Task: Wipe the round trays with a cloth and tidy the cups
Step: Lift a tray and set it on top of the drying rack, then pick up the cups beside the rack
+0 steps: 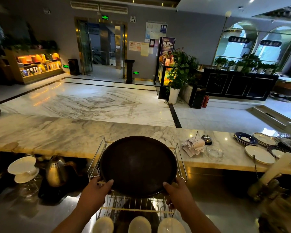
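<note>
Probably early on: left hand (95,189) and right hand (176,193) grip the tray's (138,165) near rim above the rack (97,158), wiping not begun.

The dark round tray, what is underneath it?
A wire rack, with three pale round dishes at its near end. The tray hides whatever sits in the rack's far part.
</note>
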Demonstrator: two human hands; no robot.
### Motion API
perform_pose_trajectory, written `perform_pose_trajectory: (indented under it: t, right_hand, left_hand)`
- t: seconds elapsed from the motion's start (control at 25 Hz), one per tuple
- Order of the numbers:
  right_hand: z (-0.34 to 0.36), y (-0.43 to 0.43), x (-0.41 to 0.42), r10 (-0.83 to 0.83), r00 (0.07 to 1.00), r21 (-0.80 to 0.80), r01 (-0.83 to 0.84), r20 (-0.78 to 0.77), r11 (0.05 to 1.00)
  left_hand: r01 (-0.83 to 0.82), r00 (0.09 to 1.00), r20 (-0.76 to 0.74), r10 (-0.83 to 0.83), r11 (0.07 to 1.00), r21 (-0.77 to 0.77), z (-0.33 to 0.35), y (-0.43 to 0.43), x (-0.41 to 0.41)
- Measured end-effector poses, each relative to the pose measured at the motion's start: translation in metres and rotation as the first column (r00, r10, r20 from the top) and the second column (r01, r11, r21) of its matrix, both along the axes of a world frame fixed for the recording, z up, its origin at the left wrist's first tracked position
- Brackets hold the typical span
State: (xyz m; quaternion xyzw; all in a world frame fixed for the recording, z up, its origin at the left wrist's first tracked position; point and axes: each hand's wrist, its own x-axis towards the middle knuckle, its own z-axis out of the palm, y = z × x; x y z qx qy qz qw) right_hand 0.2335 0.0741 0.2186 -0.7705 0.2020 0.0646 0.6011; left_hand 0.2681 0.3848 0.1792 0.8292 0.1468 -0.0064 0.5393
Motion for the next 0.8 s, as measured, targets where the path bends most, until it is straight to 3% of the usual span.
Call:
perform_pose_trajectory:
  t: [0.08, 0.2, 0.32, 0.44, 0.56, 0.8]
  right_hand:
    - [-0.004, -0.001, -0.009, -0.007, 0.999, -0.021, 0.008, 0.04, 1.0]
    - [-0.022, -0.005, -0.025, -0.001, 0.993, -0.178, 0.021, 0.115, 0.984]
    - [-0.051, -0.008, -0.04, 0.065, 0.986, -0.342, -0.009, 0.153, 0.94]
    - [-0.085, -0.004, -0.051, 0.183, 0.979, -0.465, -0.12, 0.092, 0.877]
    - [-0.118, 0.008, -0.055, 0.258, 0.966, -0.459, -0.224, 0.011, 0.86]
    - [-0.187, 0.022, -0.054, 0.297, 0.934, -0.491, -0.356, -0.196, 0.795]
  left_hand:
    - [-0.029, 0.998, 0.062, 0.026, 0.998, 0.057, -0.003, 0.006, -0.01]
    - [-0.027, 0.991, 0.135, -0.014, 0.954, 0.299, -0.016, 0.018, -0.032]
    - [0.051, 0.988, 0.103, -0.112, 0.881, 0.471, -0.042, 0.031, -0.055]
    - [0.093, 0.986, 0.06, -0.153, 0.82, 0.564, -0.075, 0.045, -0.075]
    - [0.132, 0.991, -0.056, -0.124, 0.791, 0.597, -0.105, 0.059, -0.089]
    - [0.291, 0.925, -0.366, -0.104, 0.813, 0.504, -0.149, 0.064, -0.095]
